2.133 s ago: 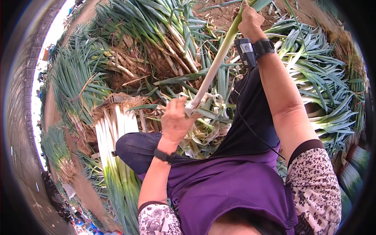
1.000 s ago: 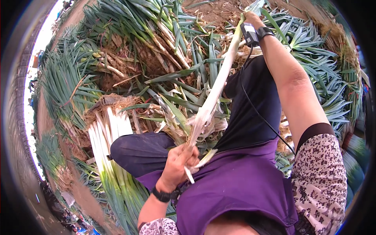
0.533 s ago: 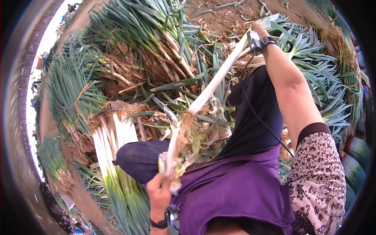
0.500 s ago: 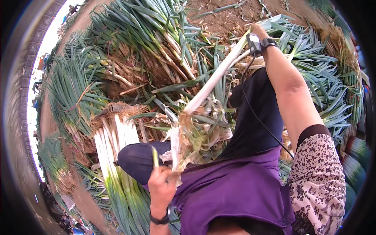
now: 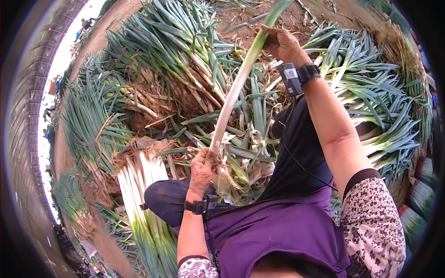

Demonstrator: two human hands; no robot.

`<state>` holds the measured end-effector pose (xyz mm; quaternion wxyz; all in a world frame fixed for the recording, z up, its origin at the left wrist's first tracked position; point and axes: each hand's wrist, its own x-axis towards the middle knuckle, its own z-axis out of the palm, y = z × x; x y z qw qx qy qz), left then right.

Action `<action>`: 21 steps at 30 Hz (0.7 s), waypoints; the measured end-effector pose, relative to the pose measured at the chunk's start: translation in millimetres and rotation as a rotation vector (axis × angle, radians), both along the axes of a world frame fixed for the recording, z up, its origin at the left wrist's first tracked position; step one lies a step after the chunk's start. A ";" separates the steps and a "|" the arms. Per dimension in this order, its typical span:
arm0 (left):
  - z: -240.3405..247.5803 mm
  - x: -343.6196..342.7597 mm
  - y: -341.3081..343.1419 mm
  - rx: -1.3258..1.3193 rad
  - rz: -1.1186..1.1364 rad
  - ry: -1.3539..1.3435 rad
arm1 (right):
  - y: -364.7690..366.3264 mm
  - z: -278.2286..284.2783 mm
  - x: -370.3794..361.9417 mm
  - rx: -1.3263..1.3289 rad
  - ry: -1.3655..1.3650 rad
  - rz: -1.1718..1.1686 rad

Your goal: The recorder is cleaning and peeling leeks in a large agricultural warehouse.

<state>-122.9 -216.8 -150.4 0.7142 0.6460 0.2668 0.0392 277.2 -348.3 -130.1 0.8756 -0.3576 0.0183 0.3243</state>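
Note:
One long leek (image 5: 232, 98) is held up slantwise in front of me, white toward the root end and green at the far top. My right hand (image 5: 281, 44) grips it where the white turns green. Near the root end, the fingers of my left hand (image 5: 202, 169) are closed on it. Below and beside that end lies a heap of peeled pale leaves (image 5: 241, 178). Just left of my left hand, a row of clean white leeks (image 5: 141, 178) lies by my knee, with brown roots at its far end.
Untrimmed leeks (image 5: 185, 60) with soil on their roots are piled ahead and to the left. More leeks (image 5: 361, 78) with spread green leaves lie at the right. Loose leaves cover the ground between. A thin black cable (image 5: 303, 167) hangs from my right wrist device.
My left hand has moved up and forward from my lap, dropping the peeled strip, and now holds the leek's root end. My right hand has shifted left with the leek, which stands steeper.

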 end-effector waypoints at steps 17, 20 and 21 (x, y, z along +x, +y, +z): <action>-3.8 128.4 1.3 0.980 0.072 -0.146 | 48.8 23.2 -67.3 -0.013 -0.416 -0.072; -6.3 129.3 2.7 0.970 0.056 -0.063 | 52.9 22.7 -73.5 -0.065 -0.471 -0.058; -6.1 128.5 3.2 0.982 0.049 -0.083 | 55.3 21.4 -75.8 -0.090 -0.456 -0.071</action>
